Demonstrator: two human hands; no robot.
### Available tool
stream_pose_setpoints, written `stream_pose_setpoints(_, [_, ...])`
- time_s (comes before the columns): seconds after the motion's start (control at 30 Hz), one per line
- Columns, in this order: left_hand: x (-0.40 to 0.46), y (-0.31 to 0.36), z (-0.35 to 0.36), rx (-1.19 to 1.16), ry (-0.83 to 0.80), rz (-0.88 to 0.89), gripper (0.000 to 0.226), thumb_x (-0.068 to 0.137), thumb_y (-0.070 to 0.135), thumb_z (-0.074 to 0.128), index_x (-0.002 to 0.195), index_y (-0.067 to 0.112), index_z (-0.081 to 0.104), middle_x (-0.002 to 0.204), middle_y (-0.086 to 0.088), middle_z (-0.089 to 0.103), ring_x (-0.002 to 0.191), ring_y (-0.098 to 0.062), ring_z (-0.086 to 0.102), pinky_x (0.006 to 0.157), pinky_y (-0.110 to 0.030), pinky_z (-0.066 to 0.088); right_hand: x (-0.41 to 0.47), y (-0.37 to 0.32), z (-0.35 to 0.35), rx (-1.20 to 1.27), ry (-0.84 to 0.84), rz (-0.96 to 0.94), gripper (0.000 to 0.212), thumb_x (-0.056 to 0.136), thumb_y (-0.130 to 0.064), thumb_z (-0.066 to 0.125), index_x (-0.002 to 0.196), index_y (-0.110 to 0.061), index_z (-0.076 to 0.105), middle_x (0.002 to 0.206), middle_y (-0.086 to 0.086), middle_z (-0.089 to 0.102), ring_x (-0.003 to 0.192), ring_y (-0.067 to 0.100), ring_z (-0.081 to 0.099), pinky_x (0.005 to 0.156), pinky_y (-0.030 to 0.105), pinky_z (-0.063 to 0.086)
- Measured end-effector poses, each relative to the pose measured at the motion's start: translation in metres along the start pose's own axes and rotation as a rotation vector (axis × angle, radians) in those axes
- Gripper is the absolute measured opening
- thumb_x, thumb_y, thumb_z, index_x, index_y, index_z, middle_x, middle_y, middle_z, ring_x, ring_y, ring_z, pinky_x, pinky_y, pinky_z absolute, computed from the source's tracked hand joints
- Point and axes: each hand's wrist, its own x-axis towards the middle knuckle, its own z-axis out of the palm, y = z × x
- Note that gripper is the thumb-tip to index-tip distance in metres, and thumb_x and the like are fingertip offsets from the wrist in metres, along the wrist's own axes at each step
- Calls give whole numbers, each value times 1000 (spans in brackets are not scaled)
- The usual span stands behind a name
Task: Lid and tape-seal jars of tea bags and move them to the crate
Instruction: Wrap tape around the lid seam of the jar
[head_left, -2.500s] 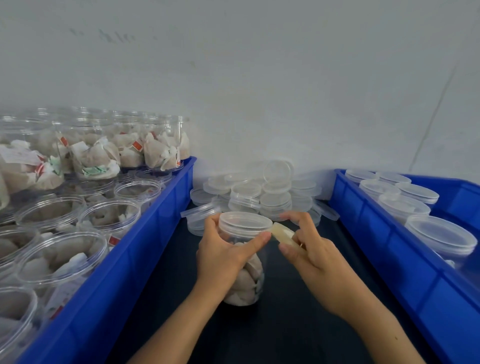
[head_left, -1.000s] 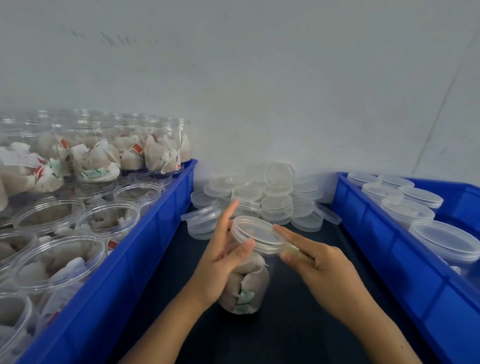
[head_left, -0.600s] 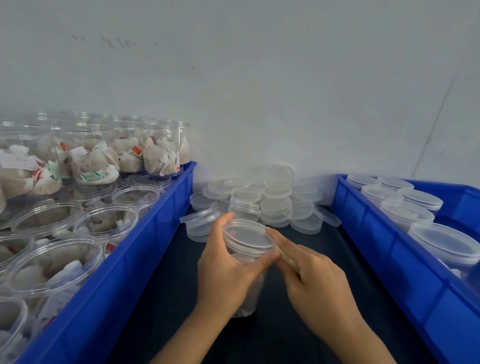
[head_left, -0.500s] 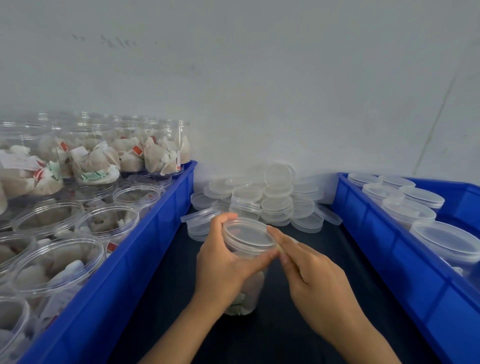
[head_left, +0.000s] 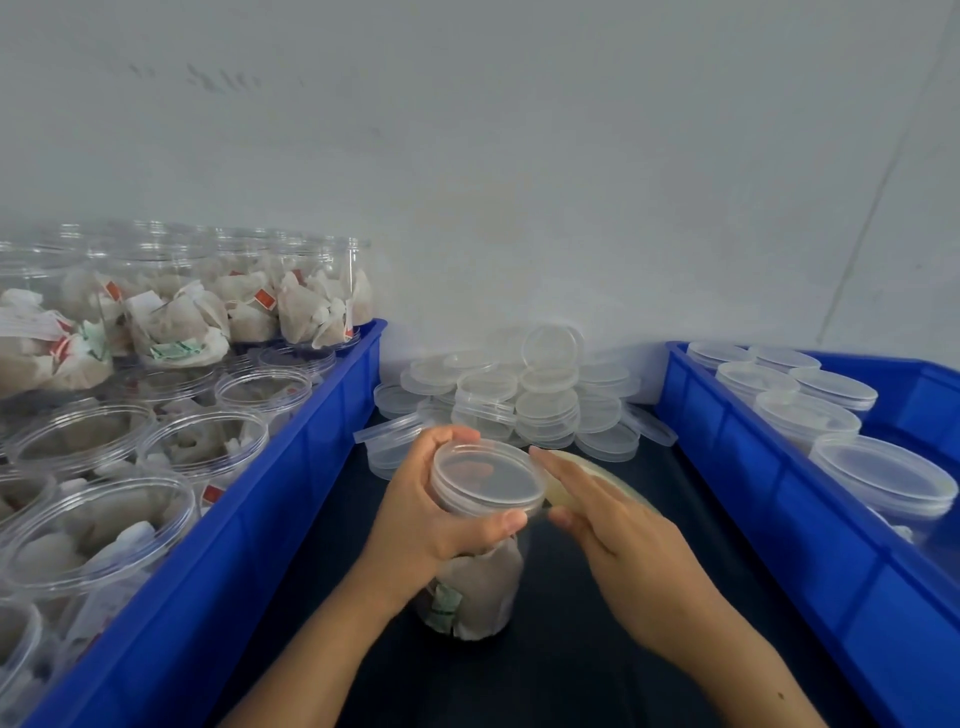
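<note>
A clear jar of tea bags (head_left: 478, 587) stands on the dark table between two crates, with a translucent lid (head_left: 488, 475) on it. My left hand (head_left: 421, 525) grips the jar round its lid and neck, thumb at the front rim. My right hand (head_left: 628, 545) lies against the lid's right side and holds a pale tape roll (head_left: 592, 475), mostly hidden under its fingers. The roll's edge touches the lid rim.
A blue crate (head_left: 291, 467) on the left holds several open jars of tea bags (head_left: 202, 441), stacked at the back. A blue crate (head_left: 779, 499) on the right holds several lidded jars (head_left: 883, 478). A heap of loose lids (head_left: 545, 405) lies against the wall behind my hands.
My left hand shifted from the jar's side up to the lid and neck. My right hand stayed at the lid's right edge, sliding the tape roll along the rim.
</note>
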Motion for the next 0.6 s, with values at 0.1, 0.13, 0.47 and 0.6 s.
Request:
stream_pose_setpoints(0.1, [2,-2,-4,-87,-79,-34,83,49,32,88,121,12,53,111,-3,69,105,-19,67,82,-22,53,1,1,-1,36,-22,-17,54,103,-37,37,143,-62,11,141,-21,46,125,2,44,99,21,39])
stream_pose_setpoints(0.13, [3,-1,-5,-104,-115,-42,83,50,29,87,123,10,51,111,-4,70,105,-20,67,82,-22,53,1,1,-2,44,-19,-22,54,103,-37,38,142,-63,12,141,-23,46,125,0,43,99,20,39])
stream_pose_setpoints(0.47, [4,-7,-12,-311,-235,-205,113,30,42,97,123,13,40,103,4,72,102,-13,68,78,-22,54,6,3,3,264,22,-56,56,99,-22,54,129,-67,39,127,-34,53,115,-12,51,101,30,47])
stream_pose_setpoints(0.6, [5,-3,-12,-253,-259,-189,103,44,53,91,128,16,44,114,2,68,110,-14,64,82,-23,53,6,5,6,364,45,11,51,95,-26,60,127,-63,48,122,-19,64,115,11,59,100,38,49])
